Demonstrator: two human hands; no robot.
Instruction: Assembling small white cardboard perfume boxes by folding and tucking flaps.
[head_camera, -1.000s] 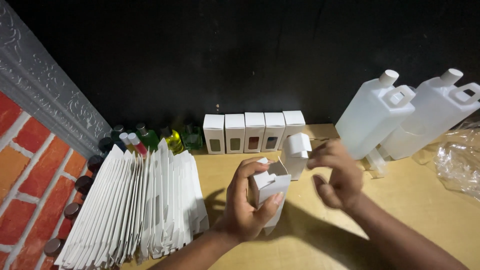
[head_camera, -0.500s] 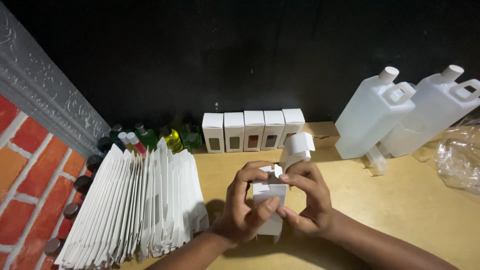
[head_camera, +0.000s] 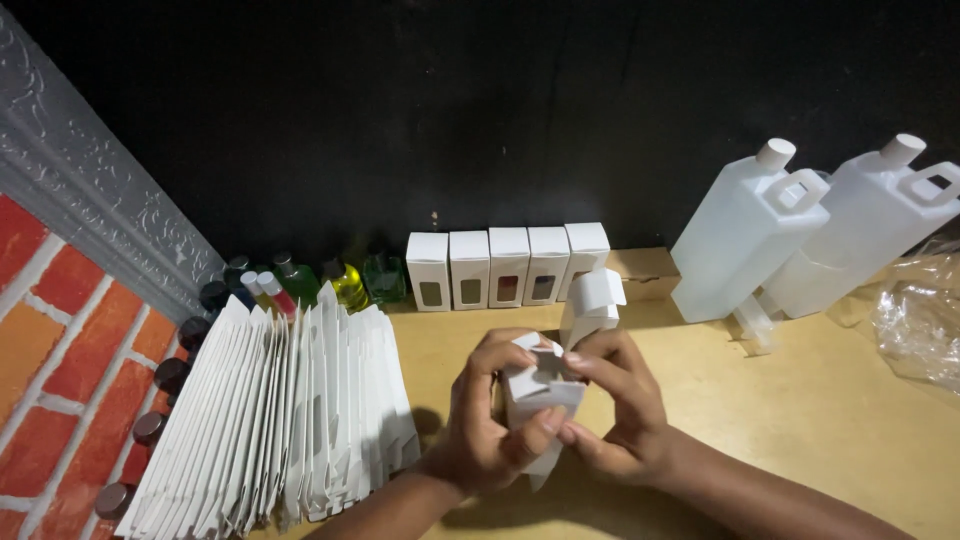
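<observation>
Both hands had closed in since a second earlier, when the right hand (head_camera: 615, 405) hovered apart from the carton; now it met the left hand (head_camera: 490, 420) around the small white cardboard carton (head_camera: 540, 390), held just above the pale wooden tabletop (head_camera: 800, 420). Left fingers wrapped the carton's side and lower body, thumb across the front; right fingertips pinched the folded top flaps, pressing them inward. Neither hand was open. Thin card like this looked very light and easily crushed, so it probably wanted a gentle hold on the edges and corners, not the flat panels, with the flaps worked by fingertips. Just behind the hands stood another white carton with its lid flap raised (head_camera: 592, 305). Five closed white window cartons (head_camera: 508, 265) lined the black back wall, small coloured glass bottles (head_camera: 345, 285) beside them. A fanned stack of flat white carton blanks (head_camera: 280, 420) lay left; two large white plastic jugs (head_camera: 800, 230) leaned far right
</observation>
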